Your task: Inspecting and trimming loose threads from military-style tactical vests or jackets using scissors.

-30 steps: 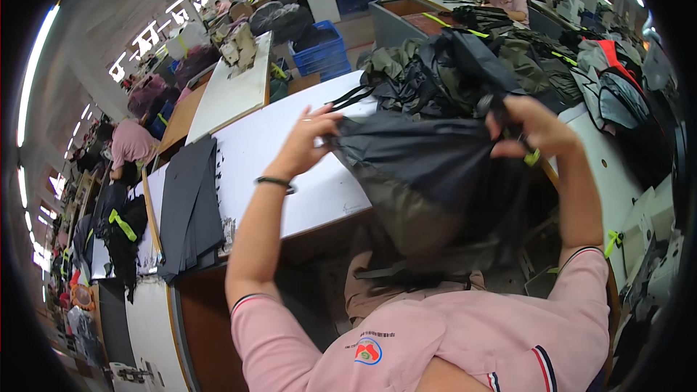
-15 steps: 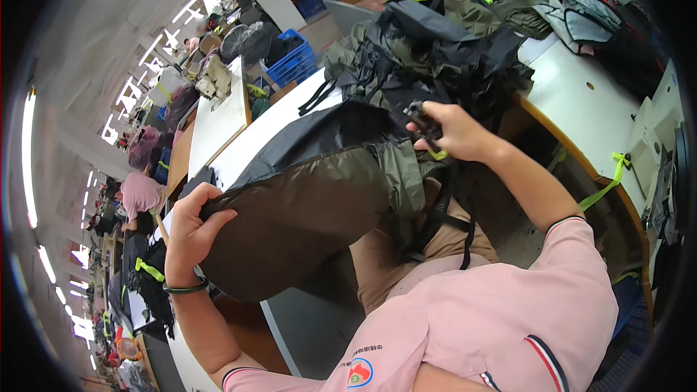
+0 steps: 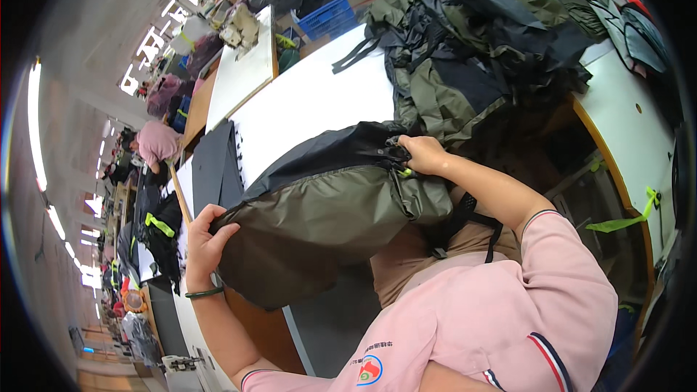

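Observation:
An olive and black fabric backpack (image 3: pixel 334 199) stretches between my two hands, over my lap and the edge of the white table. My left hand (image 3: pixel 208 243) pinches its far left end, thumb on the near side. At the opposite end, my right hand (image 3: pixel 424 155) is closed on the black upper edge, with small dark parts at the fingertips that I cannot make out. A bit of yellow-green shows just below those fingers. The bag's olive side sags toward me, and black webbing straps (image 3: pixel 465 210) hang from its right end onto my thigh.
A heap of olive and black bags (image 3: pixel 465 65) lies beyond my right hand on the white table (image 3: pixel 312 94). Dark flat panels (image 3: pixel 215 167) lie past my left hand. A blue crate (image 3: pixel 324 11) stands farther back. Another person in pink (image 3: pixel 157 142) bends over at the left.
My right hand has come down and closed on the bag's upper edge; before, it was raised holding a dark piece. The view has shifted, showing more tabletop and the dark panels.

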A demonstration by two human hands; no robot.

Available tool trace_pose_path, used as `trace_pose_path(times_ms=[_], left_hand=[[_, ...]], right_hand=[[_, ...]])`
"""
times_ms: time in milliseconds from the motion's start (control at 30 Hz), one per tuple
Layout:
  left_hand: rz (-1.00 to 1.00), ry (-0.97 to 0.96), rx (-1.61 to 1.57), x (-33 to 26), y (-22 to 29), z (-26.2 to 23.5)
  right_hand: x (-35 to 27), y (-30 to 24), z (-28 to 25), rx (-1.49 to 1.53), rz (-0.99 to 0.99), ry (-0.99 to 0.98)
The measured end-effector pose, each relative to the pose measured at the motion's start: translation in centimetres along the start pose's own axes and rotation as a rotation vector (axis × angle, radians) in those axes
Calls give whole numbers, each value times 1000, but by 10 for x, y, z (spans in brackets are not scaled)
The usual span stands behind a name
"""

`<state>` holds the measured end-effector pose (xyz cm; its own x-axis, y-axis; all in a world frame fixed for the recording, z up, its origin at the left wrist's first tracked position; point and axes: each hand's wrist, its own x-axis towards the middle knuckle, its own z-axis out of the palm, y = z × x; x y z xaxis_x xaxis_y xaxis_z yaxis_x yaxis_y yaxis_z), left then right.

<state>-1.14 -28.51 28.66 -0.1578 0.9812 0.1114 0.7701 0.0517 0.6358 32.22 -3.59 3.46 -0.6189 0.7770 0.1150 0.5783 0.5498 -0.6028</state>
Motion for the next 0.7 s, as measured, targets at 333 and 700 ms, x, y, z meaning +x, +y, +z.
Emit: trace_pose_path(times_ms=[333, 700], left_hand=[[-257, -57, -135, 22, -107, 14], [-338, -71, -181, 32, -159, 33]], right_hand=[[5, -14, -16, 726, -88, -73], [11, -10, -40, 396, -50, -340]])
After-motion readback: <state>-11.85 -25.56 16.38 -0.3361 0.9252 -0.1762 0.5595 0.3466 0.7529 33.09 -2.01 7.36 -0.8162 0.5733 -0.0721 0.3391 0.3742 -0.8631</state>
